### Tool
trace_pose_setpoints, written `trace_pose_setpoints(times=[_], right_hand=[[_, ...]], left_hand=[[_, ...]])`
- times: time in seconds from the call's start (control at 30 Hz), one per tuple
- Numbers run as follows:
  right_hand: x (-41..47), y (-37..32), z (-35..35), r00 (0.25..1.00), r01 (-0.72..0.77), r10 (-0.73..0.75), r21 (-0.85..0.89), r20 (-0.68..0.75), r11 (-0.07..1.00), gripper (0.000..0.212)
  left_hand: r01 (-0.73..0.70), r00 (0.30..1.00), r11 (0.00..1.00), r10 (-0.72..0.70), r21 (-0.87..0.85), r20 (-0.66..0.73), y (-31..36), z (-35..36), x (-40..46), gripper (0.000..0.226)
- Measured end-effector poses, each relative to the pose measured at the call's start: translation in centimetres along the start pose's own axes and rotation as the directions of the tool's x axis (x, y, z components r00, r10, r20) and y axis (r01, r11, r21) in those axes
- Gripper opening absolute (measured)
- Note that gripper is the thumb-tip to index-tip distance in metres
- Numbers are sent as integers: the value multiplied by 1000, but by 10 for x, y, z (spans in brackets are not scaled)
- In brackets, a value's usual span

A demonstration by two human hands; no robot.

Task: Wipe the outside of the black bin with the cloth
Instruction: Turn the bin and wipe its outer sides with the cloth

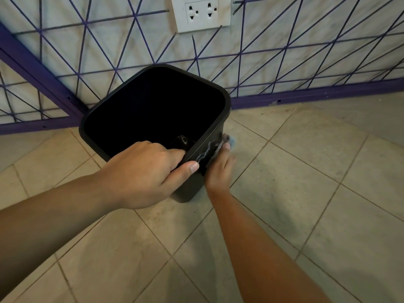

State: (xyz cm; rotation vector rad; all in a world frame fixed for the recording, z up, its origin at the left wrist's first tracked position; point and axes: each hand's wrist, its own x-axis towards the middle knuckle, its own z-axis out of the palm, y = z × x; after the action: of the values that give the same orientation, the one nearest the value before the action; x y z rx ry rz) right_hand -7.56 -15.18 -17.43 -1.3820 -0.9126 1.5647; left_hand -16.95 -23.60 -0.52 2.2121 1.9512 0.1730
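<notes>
A black plastic bin with a squarish open top stands on the tiled floor, tilted slightly toward me. My left hand grips its near rim, fingers curled inside and thumb on the outer wall. My right hand reaches down beside the bin's right outer wall and presses a small grey-blue cloth against it. Only a corner of the cloth shows past my fingers. Pale streaks mark the wall next to the cloth. The bin's inside is dark; a faint round shape glints at the bottom.
Behind the bin a purple metal frame with crossing wires leans along a white wall with a double power socket. Beige floor tiles spread to the right and toward me.
</notes>
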Motion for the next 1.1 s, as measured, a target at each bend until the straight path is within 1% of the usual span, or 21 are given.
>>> trace_pose_setpoints(times=[0.03,0.1,0.17,0.2,0.23,0.3,0.33,0.43,0.53,0.57,0.6,0.63,0.67,0.73,0.8,0.87,0.93,1.0,1.03,1.07,1.1], right_hand=[[4,12,1,1000,-3,3,5,-10,1000,106],[17,26,0,998,-57,57,-7,9,998,120],[19,18,0,996,-91,92,-41,10,995,119],[9,2,-1,995,-94,96,-69,21,993,112],[-2,-12,-2,996,-82,85,-78,37,994,98],[-11,-16,-4,996,-78,84,-133,38,988,58],[-9,-11,-6,995,-89,94,-172,21,981,51],[2,-7,-6,987,-154,163,-254,13,955,58],[-5,-20,0,995,-98,101,-162,11,982,75],[-10,-23,2,996,-87,90,-136,14,987,70],[-15,-24,2,996,-81,84,-142,22,987,55],[-17,-21,0,996,-81,87,-184,27,980,41],[-15,-16,-2,996,-80,87,-231,22,970,38],[-7,-6,-9,996,-62,81,-331,46,942,45],[-2,-8,-17,992,-25,80,-478,94,878,47],[-5,-15,-28,979,-39,152,-603,136,797,45],[-8,-18,-43,973,-31,171,-644,156,765,43],[-12,-17,-58,974,-1,153,-675,166,738,43],[-15,-18,-64,977,36,115,-675,177,737,45],[-16,-19,-66,985,38,84,-664,152,747,56],[-16,-19,-67,994,18,53,-630,94,776,77]], left_hand=[[0,1000,1000,0,3,1,0,0,0,44],[6,1000,1000,-6,6,1,0,0,0,45],[10,1000,1000,-10,11,2,0,-1,0,46],[10,1000,1000,-10,17,0,0,-1,0,46],[8,1000,1000,-8,20,-2,0,-1,0,46],[-1,1000,1000,1,25,-7,0,0,2,46],[-1,1000,1000,1,24,-8,0,0,2,46],[7,1000,1000,-7,11,-10,-3,0,2,48],[2,1000,1000,-1,5,-20,-3,1,2,48],[-1,1000,1000,1,4,-20,-3,1,3,48],[-2,1000,1000,2,-2,-18,-3,1,4,47],[-2,1000,1000,2,-8,-15,-3,1,4,46],[-5,1000,1000,5,-5,-14,-3,1,5,46],[-4,1000,1000,4,11,-14,-4,1,4,48],[5,1000,1000,-5,16,-4,-4,1,4,49],[23,1000,1000,-23,13,4,-4,0,4,52],[36,999,999,-36,15,6,-4,-2,5,56],[53,999,998,-53,28,11,-2,-3,6,54],[62,998,997,-63,38,18,0,-5,6,51],[66,997,996,-68,52,27,2,-6,6,47],[67,997,996,-70,67,41,4,-8,6,42]])
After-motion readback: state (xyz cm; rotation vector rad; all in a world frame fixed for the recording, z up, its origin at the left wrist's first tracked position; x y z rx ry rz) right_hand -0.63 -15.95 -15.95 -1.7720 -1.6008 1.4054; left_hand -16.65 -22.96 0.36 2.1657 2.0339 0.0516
